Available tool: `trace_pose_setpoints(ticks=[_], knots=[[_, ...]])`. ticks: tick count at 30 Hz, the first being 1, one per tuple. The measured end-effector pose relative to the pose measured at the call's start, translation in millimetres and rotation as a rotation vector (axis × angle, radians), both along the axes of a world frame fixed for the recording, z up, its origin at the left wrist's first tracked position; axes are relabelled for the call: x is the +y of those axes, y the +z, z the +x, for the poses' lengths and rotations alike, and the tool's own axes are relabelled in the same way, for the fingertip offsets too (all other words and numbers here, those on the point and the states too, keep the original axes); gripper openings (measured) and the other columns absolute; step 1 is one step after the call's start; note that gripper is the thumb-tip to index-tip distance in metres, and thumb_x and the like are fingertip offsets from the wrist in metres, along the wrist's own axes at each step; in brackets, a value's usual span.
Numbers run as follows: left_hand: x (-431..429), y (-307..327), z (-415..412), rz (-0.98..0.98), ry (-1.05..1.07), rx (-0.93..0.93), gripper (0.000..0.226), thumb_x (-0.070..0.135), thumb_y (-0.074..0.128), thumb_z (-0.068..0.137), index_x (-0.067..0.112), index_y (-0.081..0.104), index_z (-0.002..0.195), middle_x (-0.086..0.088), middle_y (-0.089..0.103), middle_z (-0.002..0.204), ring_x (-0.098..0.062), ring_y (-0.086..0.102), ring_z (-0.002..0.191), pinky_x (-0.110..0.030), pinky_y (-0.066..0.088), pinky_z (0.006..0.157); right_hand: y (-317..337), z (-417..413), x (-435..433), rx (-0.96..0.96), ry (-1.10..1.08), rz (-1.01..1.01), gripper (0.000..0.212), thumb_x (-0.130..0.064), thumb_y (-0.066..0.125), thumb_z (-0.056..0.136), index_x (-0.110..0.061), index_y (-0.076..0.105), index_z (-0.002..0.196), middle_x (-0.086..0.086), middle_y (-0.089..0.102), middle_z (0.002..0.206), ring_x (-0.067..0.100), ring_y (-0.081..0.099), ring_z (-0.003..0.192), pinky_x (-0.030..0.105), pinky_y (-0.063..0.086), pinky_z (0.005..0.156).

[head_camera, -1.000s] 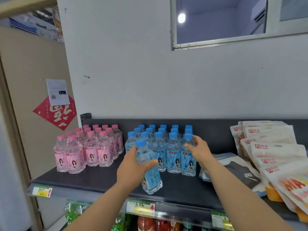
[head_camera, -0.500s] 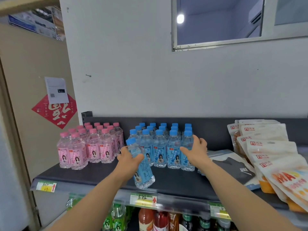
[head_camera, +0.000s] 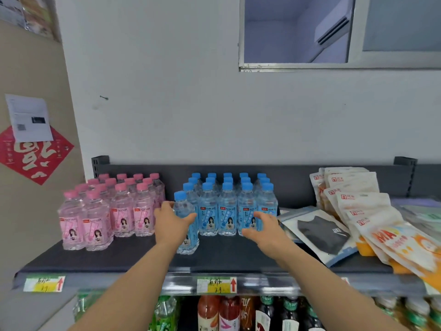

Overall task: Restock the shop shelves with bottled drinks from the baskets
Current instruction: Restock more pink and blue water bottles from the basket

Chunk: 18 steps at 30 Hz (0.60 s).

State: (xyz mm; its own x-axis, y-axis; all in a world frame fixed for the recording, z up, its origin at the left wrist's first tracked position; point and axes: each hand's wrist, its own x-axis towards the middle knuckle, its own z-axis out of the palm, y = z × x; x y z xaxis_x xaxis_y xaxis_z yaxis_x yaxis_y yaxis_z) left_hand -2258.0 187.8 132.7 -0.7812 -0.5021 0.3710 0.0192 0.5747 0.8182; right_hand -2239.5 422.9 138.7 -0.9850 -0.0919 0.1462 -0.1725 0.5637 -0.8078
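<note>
We note the left hand (head_camera: pixel 170 223) gripping one blue-capped bottle (head_camera: pixel 190 238) round its middle, thumb on the near side and fingers curled round the far side. This bottle stands upright, base on the dark shelf (head_camera: pixel 133 255), at the front left corner of the block of blue-capped bottles (head_camera: pixel 229 204), just beside that block's nearest row and a little forward of it.

The right hand (head_camera: pixel 265 229) holds nothing. Its fingers are spread and loosely curved before the front right corner of the same block. We cannot tell whether the fingertips touch the labels there.

The block itself stands in tidy rows, caps level, towards the back of the shelf. To the left of the block, with a gap between, is a group of pink-capped bottles (head_camera: pixel 112 209), also upright. To the right of the block lies a flat clear packet with a dark item inside (head_camera: pixel 319 232), and further right a leaning stack of white and orange snack pouches (head_camera: pixel 365 211).

Below the block, on the shelf edge, we record a yellow price tag with a red arrow (head_camera: pixel 216 285). Beneath that, the tier below carries mixed drink bottles (head_camera: pixel 229 314). Above the block, in the grey wall, is a window (head_camera: pixel 296 32).
</note>
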Motion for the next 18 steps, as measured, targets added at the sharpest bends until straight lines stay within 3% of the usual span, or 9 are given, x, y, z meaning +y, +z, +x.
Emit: trace_pose_setpoints(ticks=[3, 7, 9, 13, 18], knots=[[-2.4, -2.8, -8.1, -0.085, 0.032, -0.017, 0.068, 0.046, 0.078, 0.071, 0.010, 0.046, 0.119, -0.013, 0.043, 0.128, -0.019, 0.043, 0.081, -0.033, 0.038, 0.070, 0.7, 6.6, -9.5, -0.023, -0.005, -0.014, 0.065, -0.035, 0.060, 0.091, -0.021, 0.028, 0.146, -0.004, 0.018, 0.153, 0.019, 0.034, 0.134, 0.028, 0.034, 0.097], [-2.6, -3.0, -16.1, -0.173, 0.002, -0.055, 0.073, 0.053, 0.076, 0.070, 0.011, 0.041, 0.120, -0.012, 0.036, 0.128, -0.027, 0.052, 0.076, -0.035, 0.041, 0.063, 2.2, 13.9, -16.7, -0.018, -0.026, 0.000, 0.064, -0.035, 0.061, 0.091, -0.021, 0.030, 0.145, -0.004, 0.023, 0.152, 0.012, 0.041, 0.118, 0.023, 0.036, 0.089], [-2.5, -1.8, -18.5, -0.200, -0.004, -0.066, 0.075, 0.055, 0.075, 0.070, 0.013, 0.039, 0.121, -0.012, 0.036, 0.129, -0.029, 0.054, 0.076, -0.035, 0.041, 0.059, 2.3, 16.5, -18.8, -0.021, -0.041, -0.005, 0.064, -0.035, 0.061, 0.091, -0.021, 0.030, 0.145, -0.004, 0.024, 0.152, 0.014, 0.041, 0.123, 0.024, 0.036, 0.093], [-4.6, -1.0, -19.6, -0.190, -0.048, -0.078, 0.078, 0.056, 0.076, 0.068, 0.016, 0.035, 0.122, -0.014, 0.035, 0.129, -0.036, 0.058, 0.083, -0.036, 0.044, 0.060, -1.2, 22.1, -20.6, -0.044, -0.066, -0.032, 0.062, -0.036, 0.061, 0.090, -0.022, 0.032, 0.144, -0.003, 0.029, 0.150, 0.016, 0.040, 0.129, 0.026, 0.032, 0.096], [-9.7, 1.9, -11.6, -0.030, -0.147, -0.177, 0.101, 0.059, 0.077, 0.065, 0.013, 0.023, 0.137, -0.017, 0.024, 0.139, -0.038, 0.051, 0.110, -0.043, 0.047, 0.078, -4.3, 34.0, -18.8, -0.082, -0.104, -0.104, 0.060, -0.036, 0.063, 0.089, -0.023, 0.036, 0.142, -0.003, 0.038, 0.146, 0.012, 0.045, 0.112, 0.030, 0.038, 0.095]])
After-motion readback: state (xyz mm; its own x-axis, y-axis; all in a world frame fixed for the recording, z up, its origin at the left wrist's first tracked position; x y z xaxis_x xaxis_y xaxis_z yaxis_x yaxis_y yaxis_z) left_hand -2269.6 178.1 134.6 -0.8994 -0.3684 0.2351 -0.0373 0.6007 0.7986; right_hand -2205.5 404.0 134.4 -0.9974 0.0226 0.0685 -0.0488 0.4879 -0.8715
